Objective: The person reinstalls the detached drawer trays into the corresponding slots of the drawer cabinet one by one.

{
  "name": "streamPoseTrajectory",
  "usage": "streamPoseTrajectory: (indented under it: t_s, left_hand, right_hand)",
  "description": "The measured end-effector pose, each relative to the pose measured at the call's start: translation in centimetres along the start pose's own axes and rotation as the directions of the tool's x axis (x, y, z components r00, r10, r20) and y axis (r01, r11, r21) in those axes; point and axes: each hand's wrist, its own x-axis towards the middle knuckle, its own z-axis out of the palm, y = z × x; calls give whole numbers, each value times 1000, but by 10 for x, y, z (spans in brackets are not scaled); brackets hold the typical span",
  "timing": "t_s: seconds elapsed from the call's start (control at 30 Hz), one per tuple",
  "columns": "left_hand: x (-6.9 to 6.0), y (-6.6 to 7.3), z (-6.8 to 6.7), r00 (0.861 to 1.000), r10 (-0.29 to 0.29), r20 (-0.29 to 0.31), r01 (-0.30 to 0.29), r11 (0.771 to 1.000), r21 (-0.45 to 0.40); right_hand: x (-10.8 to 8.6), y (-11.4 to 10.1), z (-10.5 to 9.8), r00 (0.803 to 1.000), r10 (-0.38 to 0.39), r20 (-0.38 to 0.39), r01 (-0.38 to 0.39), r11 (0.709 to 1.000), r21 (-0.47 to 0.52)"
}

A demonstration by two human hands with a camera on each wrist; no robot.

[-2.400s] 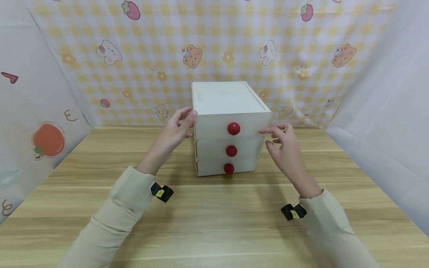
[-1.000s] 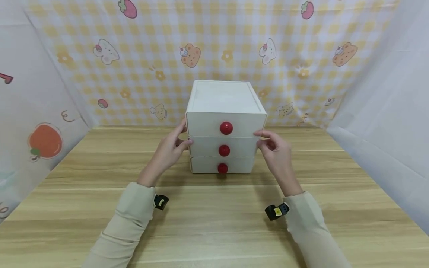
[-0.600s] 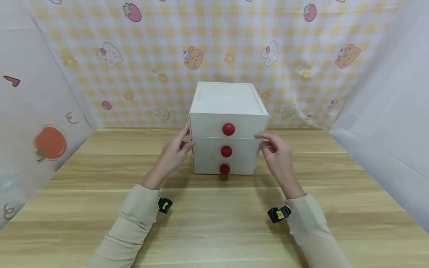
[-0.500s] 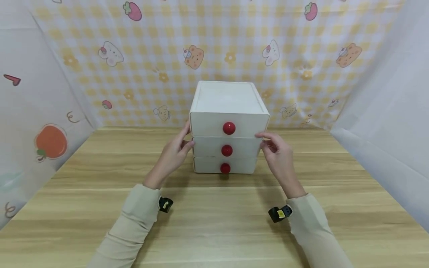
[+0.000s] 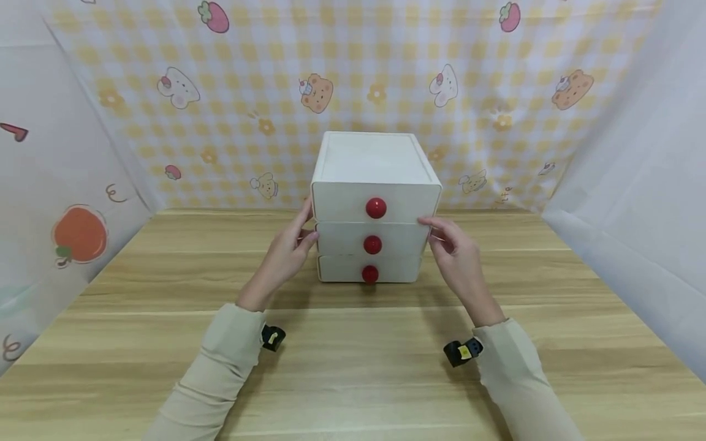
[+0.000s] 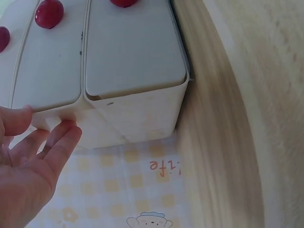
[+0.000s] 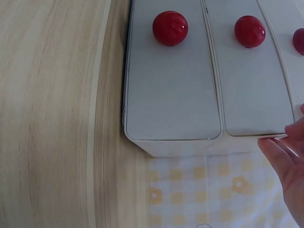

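Note:
A white three-drawer storage box (image 5: 377, 158) stands upright on the table, its front facing me. Each drawer has a round red knob; the top knob (image 5: 376, 208) is the highest. All the drawers sit pushed in. My left hand (image 5: 285, 250) touches the box's left side, fingers extended along the wall and thumb at the middle drawer's front edge; the left wrist view shows this contact (image 6: 28, 164). On the other side, my right hand (image 5: 456, 250) has its index fingertip on the front near the top drawer's lower corner. Its thumb rests at the right side edge.
The box stands on a wood-grain table (image 5: 353, 355). Behind it hangs a yellow checked cloth (image 5: 375, 67) with cartoon prints. White cloth walls (image 5: 634, 153) close off the left and right sides.
From a slightly turned stance 2.4 s ago, the box has come round to face me squarely. Both hands have shifted lower on its sides. Over the last half second they stay put.

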Motion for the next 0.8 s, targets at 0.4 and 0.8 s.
streamPoseTrajectory:
  t_s: [0.4,0.8]
  left_hand:
    - [3,-4,7,999,14,-30,-16,999,-47]
    - [5,-7,8,999,-35,-38,33,999,-36]
  right_hand:
    - [1,1,-1,992,38,124,-45,997,56]
    - [2,3,2,989,24,143,-33,997,64]
